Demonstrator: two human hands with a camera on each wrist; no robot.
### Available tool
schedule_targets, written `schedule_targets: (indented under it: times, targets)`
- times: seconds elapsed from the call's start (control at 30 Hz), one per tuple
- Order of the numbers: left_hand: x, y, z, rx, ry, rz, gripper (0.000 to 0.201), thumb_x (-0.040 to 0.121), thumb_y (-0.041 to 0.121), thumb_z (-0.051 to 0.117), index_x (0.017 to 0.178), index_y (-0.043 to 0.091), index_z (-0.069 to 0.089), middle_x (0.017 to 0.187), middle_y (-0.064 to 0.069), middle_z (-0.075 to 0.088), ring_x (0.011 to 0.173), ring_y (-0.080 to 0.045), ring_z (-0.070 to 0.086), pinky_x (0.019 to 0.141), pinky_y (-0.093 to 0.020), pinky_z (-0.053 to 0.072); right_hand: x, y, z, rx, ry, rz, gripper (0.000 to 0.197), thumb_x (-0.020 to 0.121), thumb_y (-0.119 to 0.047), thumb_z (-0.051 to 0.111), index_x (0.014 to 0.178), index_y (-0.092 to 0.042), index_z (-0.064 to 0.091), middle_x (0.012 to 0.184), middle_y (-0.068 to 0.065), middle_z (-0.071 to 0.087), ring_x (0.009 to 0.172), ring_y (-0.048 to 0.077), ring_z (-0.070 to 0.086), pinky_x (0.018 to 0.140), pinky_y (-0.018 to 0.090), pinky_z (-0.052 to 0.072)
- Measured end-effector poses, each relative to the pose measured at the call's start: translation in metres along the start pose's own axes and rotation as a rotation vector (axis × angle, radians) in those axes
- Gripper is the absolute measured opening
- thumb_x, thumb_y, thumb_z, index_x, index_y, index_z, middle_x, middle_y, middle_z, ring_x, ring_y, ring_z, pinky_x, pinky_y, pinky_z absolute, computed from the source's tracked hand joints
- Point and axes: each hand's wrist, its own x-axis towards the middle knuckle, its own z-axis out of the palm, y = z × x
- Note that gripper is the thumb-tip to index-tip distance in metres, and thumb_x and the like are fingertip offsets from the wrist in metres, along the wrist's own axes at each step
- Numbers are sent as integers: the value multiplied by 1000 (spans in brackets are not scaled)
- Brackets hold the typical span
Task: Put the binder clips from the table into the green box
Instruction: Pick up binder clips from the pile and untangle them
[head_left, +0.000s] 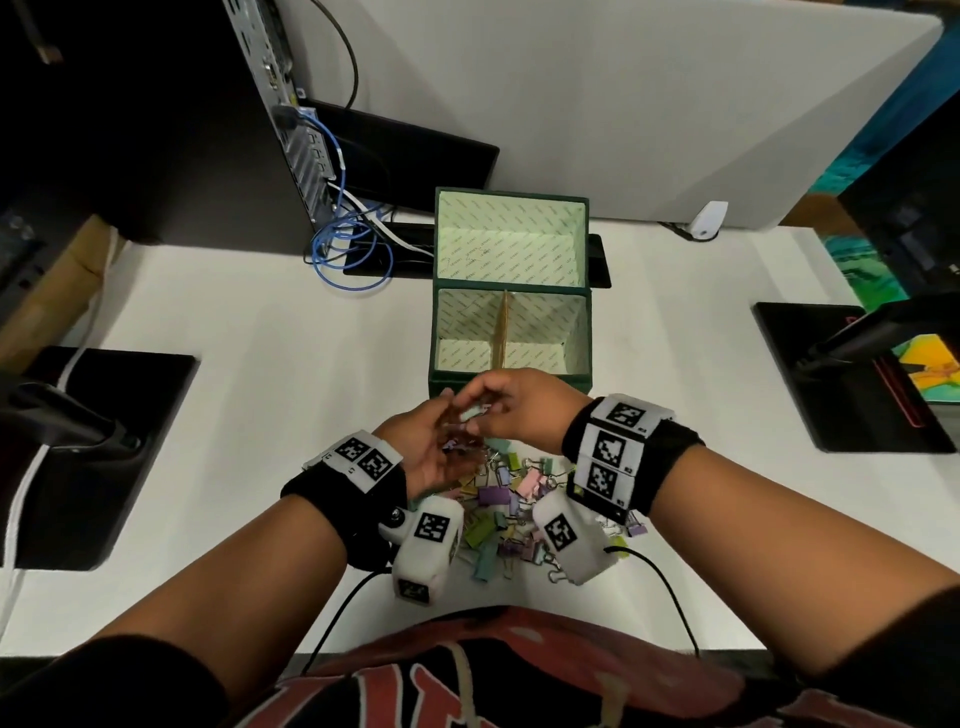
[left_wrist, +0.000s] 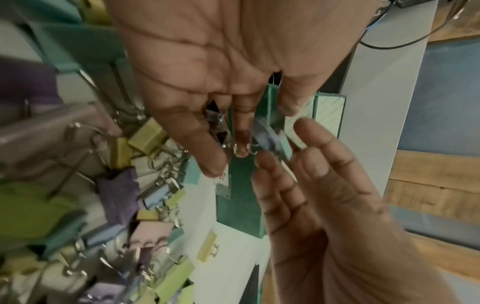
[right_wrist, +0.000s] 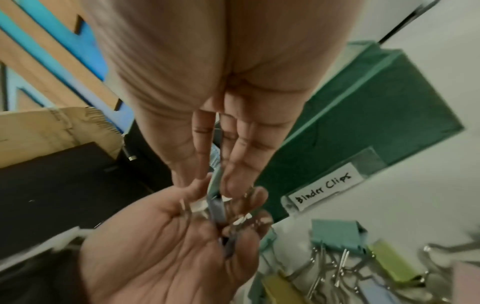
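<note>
**Both hands meet over the clip pile, just short of the box**

Closest to me, the pile of binder clips (head_left: 506, 512) lies on the white table (head_left: 260, 312) between my two wrists: pastel bodies in purple, yellow, green, teal and pink, with silver wire handles tangled together. The white wrist cameras and the marker-printed bands hang over the pile and hide part of it from the head view.

Just beyond, my left hand (head_left: 431, 447) lies palm up with its fingers loosely curled around a few clips. My right hand (head_left: 511, 410) reaches over it, fingertips pinching a bluish clip (left_wrist: 270, 137) right at the left fingers. Motion blur keeps me from counting the clips in the left palm.

Directly behind the hands stands the green box (head_left: 584, 332), its lid tipped open at the back, pale printed lining inside and a divider down the middle. No clips show in the part I can see. A white label (right_wrist: 324, 188) taped to its front wall reads "Binder Clips" in handwriting.

Further out, black monitor bases sit left and right, and a computer tower (head_left: 291, 130) with blue cables (head_left: 343, 244) stands at the far left against a white partition.
</note>
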Motion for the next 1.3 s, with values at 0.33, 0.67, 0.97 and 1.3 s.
schedule_targets:
  times: [0.33,0.67,0.97,1.3]
  targets:
    - [4,14,-18,-112,40,32,37,95,33,41,82,5,60,80,-14,57,70,-24,59,44,-22,54,-12,45,-16,-337,-71,120,21,83,-12,61,101,-20,67,106,-3,67,85,9,59,77,19,47]
    - [3,16,-29,-136,34,74,37,93,38,44,95,6,63,98,-15,62,90,-26,60,58,-28,60,-1,52,13,-643,-109,101,23,82,-22,59,105,-21,60,108,5,56,99,24,55,76,26,39]
    - [-1,9,-33,-140,35,63,40,94,40,41,97,6,62,98,-13,63,88,-25,62,54,-25,58,-1,40,0,-315,48,141,16,79,-8,61,92,-16,66,89,2,65,80,16,60,73,29,50]
    - [2,9,-14,-168,-19,31,30,95,25,41,87,5,61,62,-9,69,54,-20,68,45,-21,55,1,8,-4,-23,97,-35,26,82,3,55,103,-9,63,85,-7,61,80,10,58,73,12,46]
